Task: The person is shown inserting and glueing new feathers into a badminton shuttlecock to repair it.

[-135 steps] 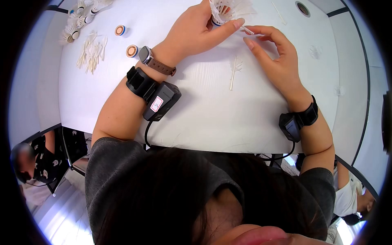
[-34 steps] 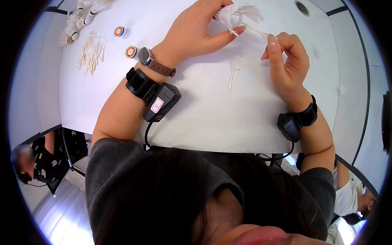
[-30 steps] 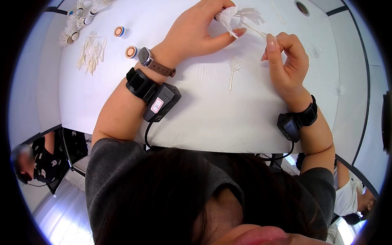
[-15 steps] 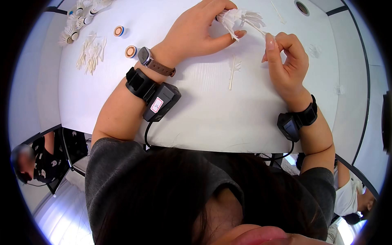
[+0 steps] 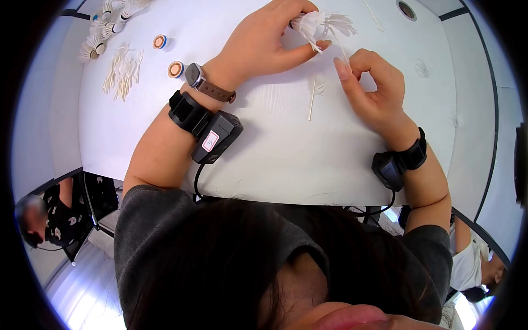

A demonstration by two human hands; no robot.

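My left hand (image 5: 269, 41) is wrapped around a white feather shuttlecock (image 5: 309, 25) near the far side of the table; its feathers look ragged and point right, and its base is hidden by my fingers. With thumb and forefinger, my right hand (image 5: 377, 91) pinches the end of a thin feather (image 5: 344, 49), whose other end overlaps the shuttlecock's skirt in this view. Below the shuttlecock, a loose feather (image 5: 312, 102) lies on the white table (image 5: 286, 148).
Several shuttlecocks (image 5: 102, 34) are heaped at the far left, near a pile of stripped feather shafts (image 5: 122, 74). Two small round cork bases (image 5: 159, 42) stand left of my left wrist. A feather shaft (image 5: 375, 16) and feather scraps (image 5: 423, 69) lie rightward, near a round table hole (image 5: 406, 10).
My right hand has shifted left and slightly down, and the pinched feather now slants more steeply from the shuttlecock. My left hand has stayed almost still.
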